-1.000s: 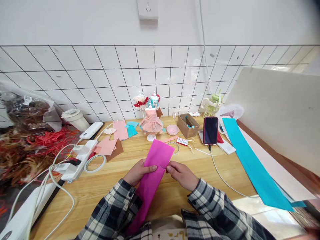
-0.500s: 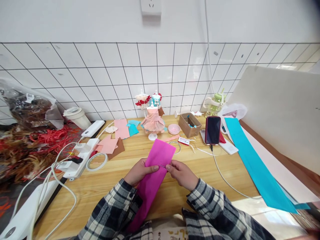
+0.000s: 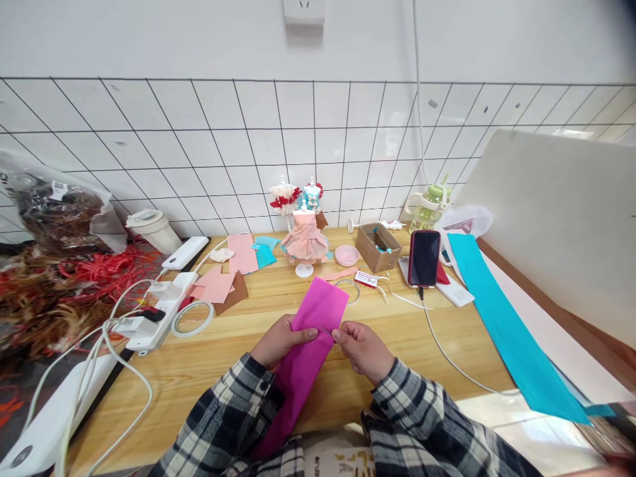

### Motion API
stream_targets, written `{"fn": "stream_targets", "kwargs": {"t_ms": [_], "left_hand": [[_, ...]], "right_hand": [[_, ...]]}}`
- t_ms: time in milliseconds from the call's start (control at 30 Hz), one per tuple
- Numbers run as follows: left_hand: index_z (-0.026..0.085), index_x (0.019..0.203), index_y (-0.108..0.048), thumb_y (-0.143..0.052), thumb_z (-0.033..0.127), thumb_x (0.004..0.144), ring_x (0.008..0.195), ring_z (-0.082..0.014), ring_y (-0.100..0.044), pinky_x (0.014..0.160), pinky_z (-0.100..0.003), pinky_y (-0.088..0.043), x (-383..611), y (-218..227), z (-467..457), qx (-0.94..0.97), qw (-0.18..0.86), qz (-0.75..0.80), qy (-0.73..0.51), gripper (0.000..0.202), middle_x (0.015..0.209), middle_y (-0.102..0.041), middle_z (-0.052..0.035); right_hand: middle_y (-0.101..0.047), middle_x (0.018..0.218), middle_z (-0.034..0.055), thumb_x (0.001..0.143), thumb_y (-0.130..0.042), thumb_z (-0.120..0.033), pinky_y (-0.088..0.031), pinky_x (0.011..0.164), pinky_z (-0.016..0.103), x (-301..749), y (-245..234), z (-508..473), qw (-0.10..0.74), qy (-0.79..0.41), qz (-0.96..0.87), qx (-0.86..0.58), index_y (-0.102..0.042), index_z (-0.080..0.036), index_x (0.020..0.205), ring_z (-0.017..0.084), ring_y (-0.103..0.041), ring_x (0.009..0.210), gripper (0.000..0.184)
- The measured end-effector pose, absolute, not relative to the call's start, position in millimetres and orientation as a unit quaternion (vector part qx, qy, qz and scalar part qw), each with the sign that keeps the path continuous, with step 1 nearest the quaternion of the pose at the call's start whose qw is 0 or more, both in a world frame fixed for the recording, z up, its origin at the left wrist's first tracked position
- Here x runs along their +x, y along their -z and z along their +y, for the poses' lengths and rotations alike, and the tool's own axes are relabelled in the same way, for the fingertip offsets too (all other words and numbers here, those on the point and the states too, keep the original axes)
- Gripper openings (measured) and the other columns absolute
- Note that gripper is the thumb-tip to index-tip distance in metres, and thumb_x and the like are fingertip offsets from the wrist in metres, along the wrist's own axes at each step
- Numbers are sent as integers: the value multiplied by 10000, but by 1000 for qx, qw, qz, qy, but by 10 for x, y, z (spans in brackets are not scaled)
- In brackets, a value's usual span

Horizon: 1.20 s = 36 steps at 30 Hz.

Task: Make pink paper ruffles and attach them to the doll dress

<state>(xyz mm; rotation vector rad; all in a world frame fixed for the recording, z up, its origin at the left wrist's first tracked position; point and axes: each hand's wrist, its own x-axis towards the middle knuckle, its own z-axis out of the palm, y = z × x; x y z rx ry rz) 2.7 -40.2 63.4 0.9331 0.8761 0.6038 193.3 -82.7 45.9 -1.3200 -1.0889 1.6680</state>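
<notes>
A long magenta strip (image 3: 311, 358), which looks like crepe paper or thin felt, slants up from my lap over the table. My left hand (image 3: 281, 339) is closed on its left edge, thumb on top and fingers behind. At the right edge my right hand (image 3: 365, 346) pinches the strip between thumb and finger. A thin dark line (image 3: 325, 330) crosses the strip between the two thumbs; whether it is a crease, a slit or a slender tool I cannot tell. The strip's lower end is hidden by my left sleeve.
Beyond stand small dress forms, a pink dress (image 3: 305, 238) foremost. A pink bowl (image 3: 346, 256), cardboard box (image 3: 378, 248) and upright phone (image 3: 424, 258) are right of them. Tape roll (image 3: 193, 319), power strip (image 3: 161, 311) and paper scraps (image 3: 242, 253) lie left; turquoise sheet (image 3: 507, 318) lies right.
The camera view has shifted slightly. My hands keep the same grip on the magenta strip, with almost no visible movement.
</notes>
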Motion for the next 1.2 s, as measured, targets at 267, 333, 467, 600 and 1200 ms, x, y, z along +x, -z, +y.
{"fn": "stream_targets", "kwargs": {"t_ms": [267,333,467,600,1200], "left_hand": [[140,893,-746,-875,345,579,711,-180,-676,714,-276,-494,55,-613,-423,390,769,401,-309,397,850,-761,-56],[139,893,-744,-873,337,586,711,-179,-677,710,-273,-495,55,-619,-422,394,769,401,-305,387,849,-762,-55],[143,911,-747,-859,322,614,754,-177,-681,746,-268,-492,45,-617,-410,416,767,390,-294,365,881,-763,-50],[137,911,-752,-859,328,609,760,-187,-679,758,-279,-488,32,-594,-401,427,763,392,-286,373,881,-763,-55],[131,817,-729,-903,298,534,578,-116,-622,575,-209,-469,-96,-618,-342,342,759,423,-359,372,713,-733,-22]], "right_hand": [[-310,494,-111,703,-565,-757,-158,362,222,1978,-533,-848,335,-665,-443,-500,-465,-220,802,52,-192,382,555],[-306,485,-109,696,-571,-754,-164,371,219,1976,-544,-849,344,-661,-442,-500,-463,-218,787,57,-212,390,555],[-293,464,-117,676,-595,-740,-135,371,215,1958,-540,-857,355,-663,-429,-500,-437,-222,743,47,-189,376,546],[-292,456,-122,666,-614,-722,-109,356,219,1940,-513,-875,361,-666,-411,-507,-438,-222,727,40,-163,361,534],[-462,618,-76,753,-491,-772,-275,351,203,2187,-435,-1015,327,-645,-491,-485,-466,-213,919,62,-345,380,584]]}}
